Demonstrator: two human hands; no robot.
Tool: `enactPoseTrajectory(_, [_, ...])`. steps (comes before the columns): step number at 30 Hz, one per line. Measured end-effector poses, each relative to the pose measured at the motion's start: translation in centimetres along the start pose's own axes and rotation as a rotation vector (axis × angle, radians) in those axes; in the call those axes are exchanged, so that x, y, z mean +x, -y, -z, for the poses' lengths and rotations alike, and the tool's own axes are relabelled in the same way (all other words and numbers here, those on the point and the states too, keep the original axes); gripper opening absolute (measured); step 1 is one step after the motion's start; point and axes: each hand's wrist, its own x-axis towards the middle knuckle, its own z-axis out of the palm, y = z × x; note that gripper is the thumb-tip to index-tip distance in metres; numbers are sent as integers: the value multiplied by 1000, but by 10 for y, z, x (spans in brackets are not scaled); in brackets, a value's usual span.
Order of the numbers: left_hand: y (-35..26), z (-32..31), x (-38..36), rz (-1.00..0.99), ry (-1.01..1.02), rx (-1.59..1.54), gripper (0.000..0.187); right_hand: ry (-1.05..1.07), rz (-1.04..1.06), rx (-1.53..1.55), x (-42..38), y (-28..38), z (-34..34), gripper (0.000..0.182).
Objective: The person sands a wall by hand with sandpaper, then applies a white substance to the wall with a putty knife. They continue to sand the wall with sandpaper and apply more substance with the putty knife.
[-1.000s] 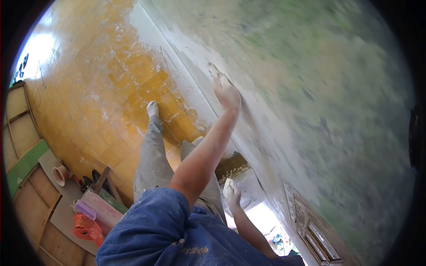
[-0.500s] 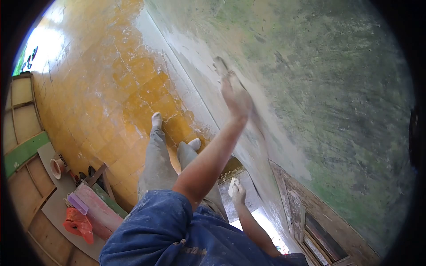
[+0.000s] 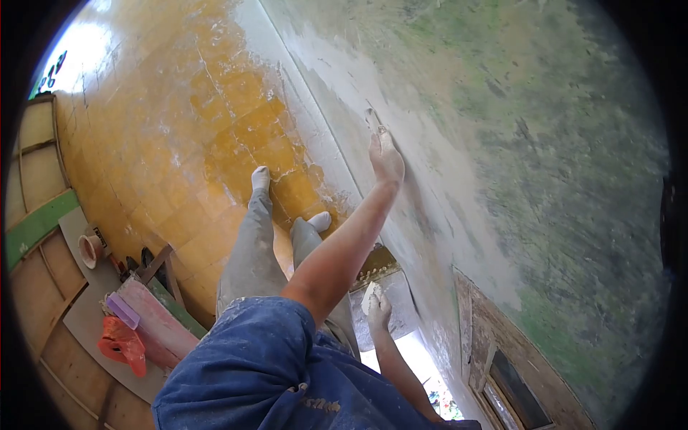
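My left hand (image 3: 387, 159) reaches across to the wall (image 3: 494, 186), its fingers closed on a thin putty knife (image 3: 374, 118) that I see nearly edge-on. The blade lies close against a pale, smeared band of the wall. Lower down, near my right hip, my right hand (image 3: 380, 312) grips a flat, whitish scraper (image 3: 368, 297) held away from the wall. Both hands are dusted with white.
The floor has worn yellow tiles (image 3: 215, 158) with white residue. At the left are wooden panels (image 3: 46, 297), a tape roll (image 3: 91, 251), a red plastic bag (image 3: 120, 345) and a purple block (image 3: 123, 310). A wooden frame (image 3: 502, 358) stands lower right.
My left hand has shifted slightly down along the wall, and the putty knife has turned more edge-on. The view has moved a little. My right hand still holds the whitish scraper.
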Motion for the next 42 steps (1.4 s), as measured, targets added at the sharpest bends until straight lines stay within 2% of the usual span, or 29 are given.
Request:
enactPoseTrajectory(2, [8,-4,-26,94,65,-10,44,9,-52,-30,3,3,-3,31])
enactPoseTrajectory(4, [22,-1,-41,78,42,34,43,143,-241,48,-1,-14,-7,32])
enactPoseTrajectory(5, [33,2,-47,61,26,75,43,64,-275,508,-8,-17,-15,34])
enactPoseTrajectory(7, [56,3,-57,29,3,148,42,-53,-309,707,-17,13,-19,35])
enactPoseTrajectory(8, [66,2,-59,13,-8,182,42,-81,-316,446,-18,33,-14,33])
enactPoseTrajectory(9, [68,0,-57,-4,-20,214,41,-6,-64,0,0,-4,-7,32])
enactPoseTrajectory(10, [58,-1,-30,85,-41,12,38,-49,-12,-137,-8,52,-8,31])
enactPoseTrajectory(11, [39,1,10,173,-62,-186,35,-61,-31,-86,-5,60,-10,31])
enactPoseTrajectory(12, [23,3,40,26,-194,67,25,-74,-53,-33,-4,63,-10,32])
enactPoseTrajectory(14, [9,23,98,54,-107,-119,34,-71,-87,-2,-3,59,-16,32])
enactPoseTrajectory(16, [8,17,52,162,-44,-87,37,-65,-100,27,1,65,-23,33])
enactPoseTrajectory(17, [10,11,24,99,-34,126,41,-75,-119,18,-4,71,-29,31])
enactPoseTrajectory(18, [10,11,22,97,-40,124,41,-84,-138,8,-11,85,-37,29])
enactPoseTrajectory(19, [14,11,23,87,-50,125,42,-41,-327,133,-17,117,-43,28])
enactPoseTrajectory(21, [22,10,34,59,-65,121,43,-28,-268,419,-18,131,-48,27])
enactPoseTrajectory(22, [25,10,42,44,-72,119,43,26,-102,-78,-15,126,-45,27])
enactPoseTrajectory(25, [16,12,81,42,-149,47,41,-75,21,-38,-3,118,-47,29])
enactPoseTrajectory(28, [3,33,175,8,-200,6,33,-51,-51,-90,5,125,-46,30])
enactPoseTrajectory(29, [5,33,173,9,-200,8,33,-52,-53,-89,5,122,-46,30])
enactPoseTrajectory(30, [8,30,163,117,-196,-107,34,-32,-79,-65,8,115,-50,30])
enactPoseTrajectory(32, [35,12,103,-15,-154,56,40,0,-108,-44,6,125,-64,31])
enactPoseTrajectory(33, [48,4,73,-84,-142,136,44,-11,-220,139,-3,154,-76,31])
enactPoseTrajectory(34, [46,6,76,-79,-152,133,44,-26,-334,320,-7,171,-83,32])
enactPoseTrajectory(35, [44,8,78,1,-136,126,41,-2,-549,1143,1,145,-85,33])
enactPoseTrajectory(36, [45,8,79,84,-115,118,39,-12,-551,1135,5,141,-83,33])
enactPoseTrajectory(38, [48,11,84,247,-69,103,34,36,-64,-253,14,134,-77,23])
enactPoseTrajectory(39, [44,11,110,202,-189,-54,32,44,-193,-86,8,178,-85,23])
enactPoseTrajectory(40, [36,12,149,158,-310,-209,30,40,-200,-95,11,178,-85,23])
enactPoseTrajectory(42, [36,28,208,168,-300,-297,26,-28,-82,-121,17,167,-85,31])
